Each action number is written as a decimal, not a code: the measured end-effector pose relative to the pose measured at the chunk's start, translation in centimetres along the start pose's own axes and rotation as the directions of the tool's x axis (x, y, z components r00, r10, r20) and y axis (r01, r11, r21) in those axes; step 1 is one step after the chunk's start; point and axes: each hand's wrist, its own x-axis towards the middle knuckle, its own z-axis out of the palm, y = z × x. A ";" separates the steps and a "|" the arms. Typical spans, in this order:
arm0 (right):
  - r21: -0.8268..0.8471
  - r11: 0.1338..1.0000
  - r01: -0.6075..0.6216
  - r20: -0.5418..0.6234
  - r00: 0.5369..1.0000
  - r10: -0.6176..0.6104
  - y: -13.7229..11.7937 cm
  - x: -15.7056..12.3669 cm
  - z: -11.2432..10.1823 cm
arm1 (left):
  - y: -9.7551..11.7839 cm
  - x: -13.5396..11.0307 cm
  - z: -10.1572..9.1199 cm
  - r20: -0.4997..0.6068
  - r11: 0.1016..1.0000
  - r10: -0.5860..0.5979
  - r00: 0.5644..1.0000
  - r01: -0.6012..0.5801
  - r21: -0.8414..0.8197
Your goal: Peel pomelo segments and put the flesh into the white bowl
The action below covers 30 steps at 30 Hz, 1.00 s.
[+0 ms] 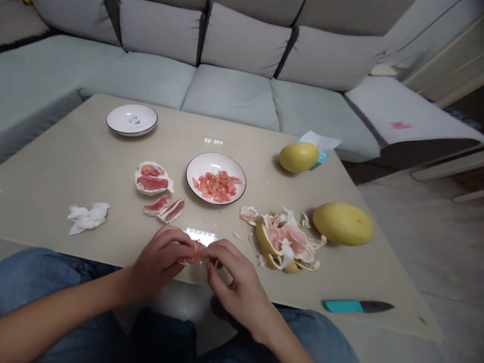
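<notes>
Segment [195, 252] of pink pomelo, held up between two bare hands near the front edge of a pale, glossy bench [56, 169]. Left hand [162, 257] at one end, fingers bent and pinching the flesh against the thumb. Right hand [242, 282] at the other end, index finger touching, thumb curled beneath with a small gap; impossible to tell from the half-hidden tips whether pinching or only resting there.

Just beyond, a dark-rimmed plate [199, 164] bearing a heap of pink pieces [219, 187]. To its left, a pomelo half [153, 178] wrapped in white pith, with two loose wedges [173, 210] lying in front. Farther left, a crumpled tissue [88, 218].

Right of the hands, a pile of peel [266, 242], yellow rind tangled with white pith and pinkish membrane, scraps scattered around. Just beside the pile, a whole pomelo [343, 224]; farther back, another fruit [298, 157] in front of a blue tissue pack [322, 146]. At the near right, a knife [348, 306] lying with turquoise handle leftward, dark blade rightward. At the far left, a second dish [121, 115] printed with small blue marks. Behind everything, a grey cushioned sofa [230, 91].
</notes>
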 end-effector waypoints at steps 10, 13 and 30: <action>-0.074 0.996 0.052 -0.078 0.995 -0.058 -0.1 0.0 0.4 | 0.2 0.4 0.0 -0.032 0.999 -0.052 0.998 0.052 -0.009; -0.175 0.979 0.103 -0.081 0.990 -0.119 0.2 -0.2 0.9 | 0.3 0.4 0.0 -0.018 0.998 -0.055 0.998 0.055 -0.018; -0.297 0.950 0.099 -0.107 0.985 -0.136 0.6 -0.3 1.0 | 0.4 0.5 0.2 0.020 1.000 -0.016 1.000 0.015 0.022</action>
